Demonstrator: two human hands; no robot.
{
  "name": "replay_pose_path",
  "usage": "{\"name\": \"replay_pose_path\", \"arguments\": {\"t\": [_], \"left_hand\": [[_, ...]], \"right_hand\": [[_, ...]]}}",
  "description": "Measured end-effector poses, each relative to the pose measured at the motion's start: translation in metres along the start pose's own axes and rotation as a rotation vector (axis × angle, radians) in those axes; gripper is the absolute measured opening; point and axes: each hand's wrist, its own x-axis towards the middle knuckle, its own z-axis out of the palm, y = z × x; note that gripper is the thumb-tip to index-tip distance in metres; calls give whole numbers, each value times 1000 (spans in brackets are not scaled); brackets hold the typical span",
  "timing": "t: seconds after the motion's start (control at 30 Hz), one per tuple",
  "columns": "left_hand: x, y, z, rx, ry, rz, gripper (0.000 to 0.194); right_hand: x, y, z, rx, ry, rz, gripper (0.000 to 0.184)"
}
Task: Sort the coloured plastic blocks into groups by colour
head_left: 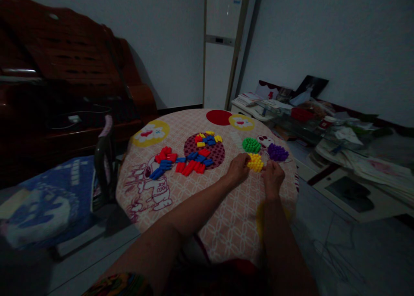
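Patterned cloth of a sleeve lay nearest, at the left forearm, with the bare right forearm reaching in beside it. Between the two hands, on the right side of the round bench, sat the yellow bead cluster. Curled fingers of the left hand met its left edge; the right hand was bent just beside its lower right edge. Whether either one pinched a bead was too dim and small to tell.

Handling it well seemed to call for light fingertips: one side steadying the cluster from the left, the other working at single beads without pressing the pile apart. The green cluster lay just behind and the purple cluster just beyond the right fingers, so small, low movements would have spared both. Red pieces and blue pieces lay well apart, leftward.
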Motion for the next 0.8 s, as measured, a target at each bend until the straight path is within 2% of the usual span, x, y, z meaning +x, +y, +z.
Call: {"name": "replay_pose_path", "arguments": {"t": [0.13,0.27,0.47,0.57,0.67,0.8], "left_hand": [[1,-5,-8,-19,80,-30,23],[5,-14,-14,9,85,-108,21],[25,-30,-27,130,132,-129,37],[41,-41,-48,290,130,-168,37],[49,-51,-78,418,130,-239,36],[48,-64,-115,573,147,-431,36]], "right_hand": [[0,1,1,4,5,2,43],[0,1,2,3,13,18,44],[-2,-1,0,-1,3,8,44],[-2,0,-1,0,-3,3,42],[-1,1,0,3,-6,7,40],[0,1,1,14,-14,10,39]]}}
